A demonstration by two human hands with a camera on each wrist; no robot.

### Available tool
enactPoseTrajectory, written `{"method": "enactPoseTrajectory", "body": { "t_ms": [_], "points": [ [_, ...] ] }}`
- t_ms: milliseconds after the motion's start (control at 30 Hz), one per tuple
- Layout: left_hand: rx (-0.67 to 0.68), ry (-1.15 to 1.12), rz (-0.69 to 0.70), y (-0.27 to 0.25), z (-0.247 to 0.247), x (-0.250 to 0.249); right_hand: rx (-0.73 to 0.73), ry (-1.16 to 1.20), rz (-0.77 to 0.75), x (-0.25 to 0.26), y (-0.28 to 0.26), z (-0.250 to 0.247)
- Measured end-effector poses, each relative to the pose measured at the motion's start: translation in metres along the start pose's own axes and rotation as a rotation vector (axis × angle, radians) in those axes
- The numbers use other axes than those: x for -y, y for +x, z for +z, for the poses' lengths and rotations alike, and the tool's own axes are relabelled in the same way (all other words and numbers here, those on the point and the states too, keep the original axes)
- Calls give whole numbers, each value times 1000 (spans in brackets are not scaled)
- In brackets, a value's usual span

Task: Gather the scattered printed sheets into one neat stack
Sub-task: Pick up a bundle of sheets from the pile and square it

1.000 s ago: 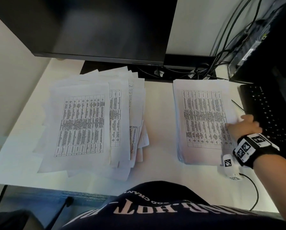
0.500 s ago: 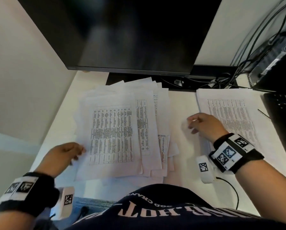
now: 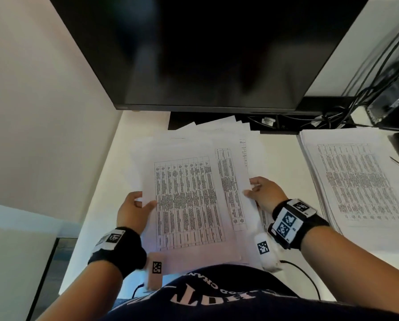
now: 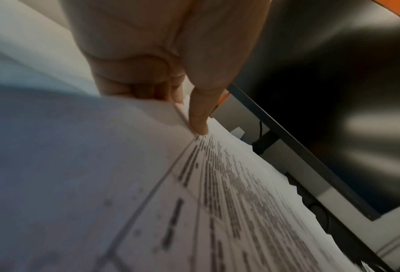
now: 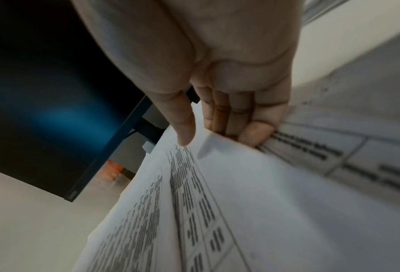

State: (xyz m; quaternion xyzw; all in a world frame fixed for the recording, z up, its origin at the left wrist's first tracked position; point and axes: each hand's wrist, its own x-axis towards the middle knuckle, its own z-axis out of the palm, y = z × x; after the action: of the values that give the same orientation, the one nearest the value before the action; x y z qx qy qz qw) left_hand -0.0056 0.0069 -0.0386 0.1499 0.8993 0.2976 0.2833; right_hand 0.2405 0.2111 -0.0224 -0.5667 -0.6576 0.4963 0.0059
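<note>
A loose pile of printed sheets (image 3: 189, 200) with tables of text lies fanned out on the white desk (image 3: 106, 181) in front of me. My left hand (image 3: 138, 205) grips the pile's left edge, thumb (image 4: 199, 114) on top and fingers underneath. My right hand (image 3: 258, 193) grips the right edge the same way, thumb (image 5: 182, 125) on the top sheet and fingers (image 5: 236, 117) curled below. The sheets (image 5: 217, 211) bend upward between both hands. A second, squared stack of printed sheets (image 3: 360, 181) lies flat at the right.
A large dark monitor (image 3: 205, 54) hangs over the back of the desk, its base and tangled cables (image 3: 332, 114) behind the papers. A black device (image 3: 397, 98) stands at the far right. A wall (image 3: 43, 100) closes the left side.
Both hands have closed in on the loose pile: the left moved right to its left edge, the right crossed from the neat stack to its right edge, and both now grip it.
</note>
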Motion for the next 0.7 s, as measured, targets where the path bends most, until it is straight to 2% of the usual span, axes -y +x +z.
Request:
{"method": "enactPoseTrajectory", "body": {
  "t_ms": [133, 333, 433, 533, 600, 700],
  "points": [
    [-72, 25, 27, 8, -11, 10, -63, -36, 11, -5, 0, -1],
    [-249, -85, 92, 4, -44, 16, -120, 156, 95, -21, -6, -10],
    [-172, -215, 128, -1, -49, 16, -97, 200, 115, -24, -8, -7],
    [-55, -339, 114, -3, -41, 13, -63, 366, 121, -23, -11, 0],
    [-30, -386, 98, -3, -33, 9, -32, 501, 111, -21, -13, 6],
    [-5, -519, 59, -4, -21, -4, 45, 556, 65, -12, -16, 15]
  ]
}}
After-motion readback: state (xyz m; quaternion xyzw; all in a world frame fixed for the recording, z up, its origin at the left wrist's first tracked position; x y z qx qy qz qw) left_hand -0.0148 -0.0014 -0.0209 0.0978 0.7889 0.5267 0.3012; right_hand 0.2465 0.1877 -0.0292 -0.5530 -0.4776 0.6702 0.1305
